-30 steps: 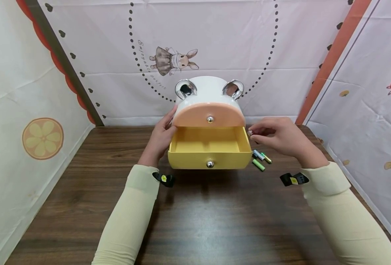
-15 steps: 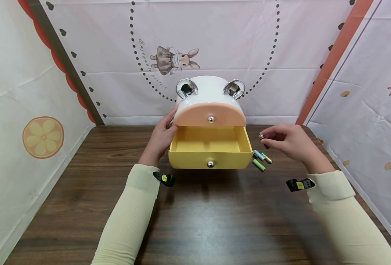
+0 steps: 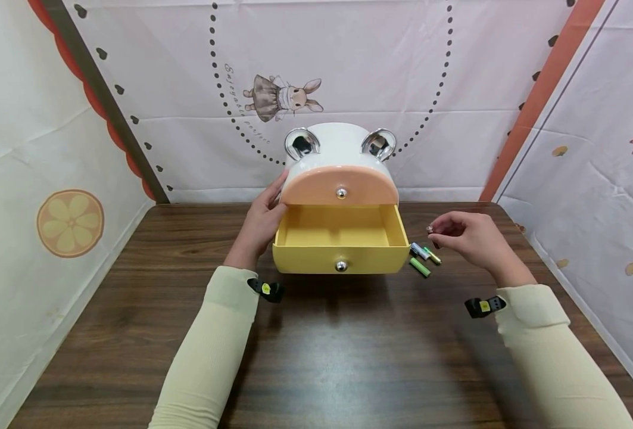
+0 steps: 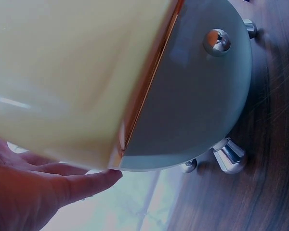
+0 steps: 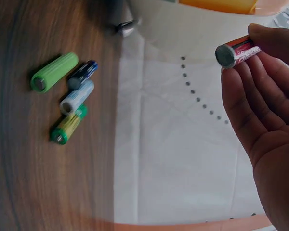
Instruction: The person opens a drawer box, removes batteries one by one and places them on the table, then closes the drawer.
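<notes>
A white drawer box [image 3: 337, 143] with silver ears stands at the back of the table, its yellow drawer [image 3: 308, 261] pulled out and bare inside. My left hand [image 3: 258, 225] rests along the box's left side; in the left wrist view its thumb [image 4: 94, 185] touches the edge, fingers mostly straight. To the right, my right hand [image 3: 471, 241] pinches a red-and-black battery [image 5: 238, 50] between thumb and fingertips, above the table. Several batteries lie below it: a light green one [image 5: 54, 72], a dark blue one [image 5: 83, 74], a pale blue one [image 5: 77, 97] and a green-and-yellow one [image 5: 69, 125].
Above the yellow drawer is a closed peach drawer [image 3: 316, 186]. A closed grey-blue drawer [image 4: 192, 91] with a silver knob sits below it, over silver feet [image 4: 229, 156]. Printed cloth [image 3: 187, 137] walls the brown table [image 3: 327, 357] at the back and sides.
My right hand has moved right and somewhat toward me, away from the drawer's side, with the battery still pinched. The left hand, the box and its drawers stay where they were.
</notes>
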`<state>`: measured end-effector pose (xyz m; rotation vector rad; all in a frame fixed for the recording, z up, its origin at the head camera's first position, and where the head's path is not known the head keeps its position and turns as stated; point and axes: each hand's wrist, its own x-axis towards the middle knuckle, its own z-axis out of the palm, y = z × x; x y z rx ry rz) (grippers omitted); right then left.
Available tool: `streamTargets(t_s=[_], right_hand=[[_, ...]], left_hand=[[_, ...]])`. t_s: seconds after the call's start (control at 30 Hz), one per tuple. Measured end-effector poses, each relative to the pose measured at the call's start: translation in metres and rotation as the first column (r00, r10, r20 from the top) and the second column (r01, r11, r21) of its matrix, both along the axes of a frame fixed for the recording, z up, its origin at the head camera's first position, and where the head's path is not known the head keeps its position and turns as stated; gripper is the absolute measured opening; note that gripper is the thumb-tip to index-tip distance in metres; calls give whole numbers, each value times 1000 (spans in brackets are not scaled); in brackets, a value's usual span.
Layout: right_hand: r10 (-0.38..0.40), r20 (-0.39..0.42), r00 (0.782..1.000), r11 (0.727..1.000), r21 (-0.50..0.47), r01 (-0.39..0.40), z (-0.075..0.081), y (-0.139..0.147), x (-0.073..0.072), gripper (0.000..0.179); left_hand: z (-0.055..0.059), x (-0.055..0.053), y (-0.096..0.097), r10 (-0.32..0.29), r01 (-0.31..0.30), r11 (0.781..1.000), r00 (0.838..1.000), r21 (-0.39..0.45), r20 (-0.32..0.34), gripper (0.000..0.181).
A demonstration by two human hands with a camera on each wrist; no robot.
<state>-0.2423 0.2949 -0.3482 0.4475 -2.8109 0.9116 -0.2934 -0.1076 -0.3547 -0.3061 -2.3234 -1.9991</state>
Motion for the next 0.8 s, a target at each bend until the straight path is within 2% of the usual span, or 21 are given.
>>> streamTargets(t_s=[0.37, 0.67, 0.8], right_hand=[[-26, 90, 996, 990, 141, 13, -16, 8, -3, 20], [-57, 155, 986, 988, 150, 33, -31, 11, -5, 18], [-60, 186, 981, 989, 144, 33, -38, 13, -6, 17]], left_hand=[[1, 1, 1, -9, 9, 1000, 1000, 7, 23, 60], [2, 1, 0, 5, -5, 1000, 1000, -17, 30, 60], [16, 13, 3, -5, 7, 1000, 998, -27, 58, 61]])
